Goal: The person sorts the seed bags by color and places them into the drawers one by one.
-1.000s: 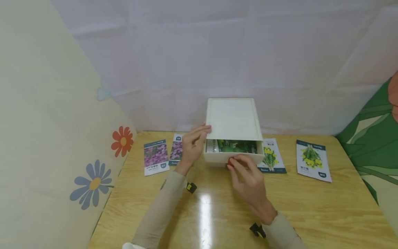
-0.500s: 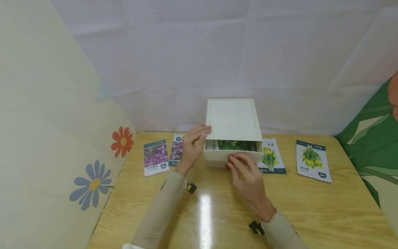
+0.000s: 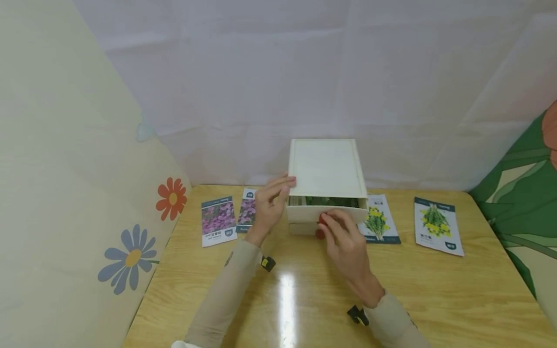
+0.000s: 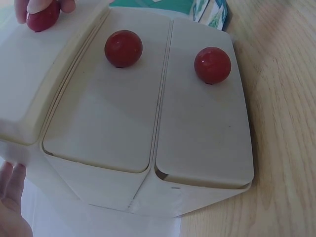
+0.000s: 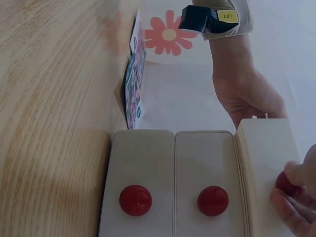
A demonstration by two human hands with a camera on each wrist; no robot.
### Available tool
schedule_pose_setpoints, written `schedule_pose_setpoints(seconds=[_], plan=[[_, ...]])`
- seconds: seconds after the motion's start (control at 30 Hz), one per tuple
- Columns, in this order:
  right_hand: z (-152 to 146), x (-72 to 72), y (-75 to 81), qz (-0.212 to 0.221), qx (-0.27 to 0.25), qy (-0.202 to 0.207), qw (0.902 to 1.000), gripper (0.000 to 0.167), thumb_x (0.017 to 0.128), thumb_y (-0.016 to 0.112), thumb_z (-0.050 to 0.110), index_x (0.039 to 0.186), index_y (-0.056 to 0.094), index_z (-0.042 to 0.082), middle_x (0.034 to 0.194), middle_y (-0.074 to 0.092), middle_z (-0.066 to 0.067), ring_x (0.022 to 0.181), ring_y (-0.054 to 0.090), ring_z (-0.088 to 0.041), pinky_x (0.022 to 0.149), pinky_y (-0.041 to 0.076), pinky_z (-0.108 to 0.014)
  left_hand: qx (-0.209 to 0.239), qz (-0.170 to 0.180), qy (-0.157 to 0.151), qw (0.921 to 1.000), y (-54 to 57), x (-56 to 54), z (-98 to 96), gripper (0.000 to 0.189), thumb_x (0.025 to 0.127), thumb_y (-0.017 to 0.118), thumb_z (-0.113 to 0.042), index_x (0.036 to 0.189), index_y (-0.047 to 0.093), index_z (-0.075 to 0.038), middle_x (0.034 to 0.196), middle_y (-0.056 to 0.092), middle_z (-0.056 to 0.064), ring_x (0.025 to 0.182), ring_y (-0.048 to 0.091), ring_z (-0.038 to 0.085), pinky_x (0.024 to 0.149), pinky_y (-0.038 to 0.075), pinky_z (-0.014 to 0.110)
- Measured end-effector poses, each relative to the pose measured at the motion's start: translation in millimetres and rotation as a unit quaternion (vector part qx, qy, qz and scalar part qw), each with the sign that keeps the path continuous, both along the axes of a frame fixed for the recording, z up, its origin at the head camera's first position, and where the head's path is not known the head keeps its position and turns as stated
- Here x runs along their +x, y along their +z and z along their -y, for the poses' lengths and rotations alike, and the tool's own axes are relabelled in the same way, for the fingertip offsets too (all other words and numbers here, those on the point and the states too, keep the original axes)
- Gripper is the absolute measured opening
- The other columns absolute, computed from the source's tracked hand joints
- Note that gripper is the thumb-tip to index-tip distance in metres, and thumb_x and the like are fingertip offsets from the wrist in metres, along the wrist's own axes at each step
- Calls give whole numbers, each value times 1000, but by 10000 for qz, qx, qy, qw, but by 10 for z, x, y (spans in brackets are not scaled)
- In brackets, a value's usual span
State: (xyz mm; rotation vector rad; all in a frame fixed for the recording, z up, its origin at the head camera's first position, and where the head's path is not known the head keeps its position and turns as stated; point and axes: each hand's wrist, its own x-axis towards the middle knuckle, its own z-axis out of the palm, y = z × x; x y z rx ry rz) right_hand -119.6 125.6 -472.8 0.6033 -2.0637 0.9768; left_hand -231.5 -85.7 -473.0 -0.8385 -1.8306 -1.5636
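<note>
A small white drawer cabinet [image 3: 326,166] with red round knobs stands at the back of the wooden table. Its top drawer [image 3: 304,213] is partly pulled out, and green printed packets [image 3: 332,201] show in the gap. With thumb and fingers, my right hand [image 3: 348,244] pinches the top drawer's red knob [image 5: 286,183]. My left hand [image 3: 271,203] rests against the cabinet's left side, fingertips at the top edge. The middle drawer [image 4: 106,103] and bottom drawer [image 4: 205,123] are pushed in, as both wrist views show.
Two seed packets with purple flowers lie left of the cabinet, an outer packet [image 3: 217,220] and an inner packet [image 3: 246,212]. To the right are two with yellow flowers, a near packet [image 3: 377,222] and a far packet [image 3: 437,224]. A pale cloth wall [image 3: 322,72] rises behind.
The top drawer has slid further into the cabinet, pushed by my right hand on its knob, so the gap has narrowed. My left hand has stayed in place.
</note>
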Motion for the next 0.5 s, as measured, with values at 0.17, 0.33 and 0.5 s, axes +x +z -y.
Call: schedule_pose_setpoints(seconds=[0.17, 0.33, 0.5], plan=[[0, -25, -12, 38, 55, -73, 10000, 31, 87, 84, -5, 117, 77, -5, 122, 68, -20, 106, 72, -29, 102, 51, -8, 53, 6, -21, 10000, 9, 11, -9, 18, 101, 62, 7, 111, 77, 9, 123, 76, 25, 128, 68, 43, 108, 59, 39], [7, -50, -4, 75, 42, -123, 9999, 30, 88, 83, -5, 117, 77, -5, 122, 68, -20, 106, 72, -29, 102, 52, -9, 104, -30, -73, 9999, 20, 15, -13, 19, 99, 61, 11, 111, 76, 10, 122, 75, 27, 127, 67, 47, 108, 59, 39], [13, -72, -1, 121, 37, -180, 9998, 30, 88, 83, -5, 117, 77, -5, 122, 68, -19, 107, 72, -29, 103, 51, -8, 109, 1, -70, 9999, 16, 9, -16, 19, 100, 61, 10, 111, 77, 10, 122, 75, 27, 127, 67, 46, 108, 59, 39]])
